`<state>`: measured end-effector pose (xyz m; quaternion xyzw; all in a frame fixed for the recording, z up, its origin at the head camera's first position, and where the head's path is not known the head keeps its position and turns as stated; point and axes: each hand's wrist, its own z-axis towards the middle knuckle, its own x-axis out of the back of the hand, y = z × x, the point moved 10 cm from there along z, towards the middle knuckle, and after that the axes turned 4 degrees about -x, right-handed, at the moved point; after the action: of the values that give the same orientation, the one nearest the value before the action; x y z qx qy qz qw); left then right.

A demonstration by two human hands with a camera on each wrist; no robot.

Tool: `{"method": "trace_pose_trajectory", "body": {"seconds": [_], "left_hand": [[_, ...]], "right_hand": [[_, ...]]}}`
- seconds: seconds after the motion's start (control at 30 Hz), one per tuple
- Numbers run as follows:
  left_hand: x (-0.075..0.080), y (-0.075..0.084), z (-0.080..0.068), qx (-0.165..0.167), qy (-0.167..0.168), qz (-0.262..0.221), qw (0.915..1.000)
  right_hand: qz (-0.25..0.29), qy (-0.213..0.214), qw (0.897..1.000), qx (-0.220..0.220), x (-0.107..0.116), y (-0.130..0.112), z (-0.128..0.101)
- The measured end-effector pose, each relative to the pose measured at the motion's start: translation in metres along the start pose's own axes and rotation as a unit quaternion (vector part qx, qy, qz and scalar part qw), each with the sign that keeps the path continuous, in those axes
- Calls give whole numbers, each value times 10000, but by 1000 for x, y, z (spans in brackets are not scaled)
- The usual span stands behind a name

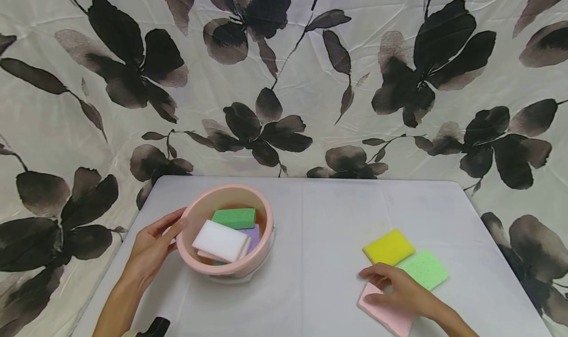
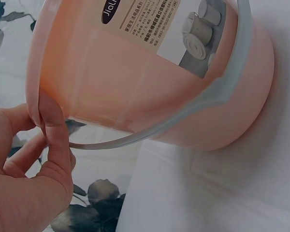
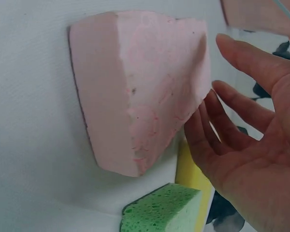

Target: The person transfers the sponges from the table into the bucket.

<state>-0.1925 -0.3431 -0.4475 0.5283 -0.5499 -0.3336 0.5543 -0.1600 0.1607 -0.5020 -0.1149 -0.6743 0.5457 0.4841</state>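
Note:
My left hand (image 1: 148, 250) pinches the left rim of a pink bucket (image 1: 205, 212), thumb on one side and fingers on the other. Inside the bucket lie a white sponge (image 1: 221, 241), a green sponge (image 1: 235, 218) and a purple sponge (image 1: 254, 235), with a pale pink one partly hidden under the white. My right hand (image 1: 404, 290) hovers over a pink sponge (image 1: 392, 318) on the table, fingers loosely bent. In the right wrist view its fingertips are right at the edge of the pink sponge (image 3: 159, 82), with the thumb apart from it.
Beyond the right hand lie a yellow sponge (image 1: 389, 247) and a light green sponge (image 1: 426, 269), edge to edge. A white cloth covers the table (image 1: 319, 228). Behind it hangs a floral curtain (image 1: 337, 90). A black object (image 1: 157, 326) shows near the left forearm.

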Motion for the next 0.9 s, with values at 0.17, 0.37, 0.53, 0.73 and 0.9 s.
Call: {"method": "trace_pose_trajectory", "body": {"seconds": [0.17,0.37,0.53,0.73,0.9], "left_hand": [[0,0,0,-63,13,35,10000],[0,0,0,-64,16,20,10000],[0,1,-1,-52,8,37,10000],[0,1,-2,-36,45,12,10000],[0,0,-1,32,54,56,10000]], "right_hand": [[-263,-103,9996,-58,-3,1,-5],[-307,-33,9990,-310,-5,7,-6],[-286,67,9975,-643,-7,10,-7],[-331,-39,9950,-941,-6,7,-5],[-181,-271,9929,-1141,-5,4,-3]]}}
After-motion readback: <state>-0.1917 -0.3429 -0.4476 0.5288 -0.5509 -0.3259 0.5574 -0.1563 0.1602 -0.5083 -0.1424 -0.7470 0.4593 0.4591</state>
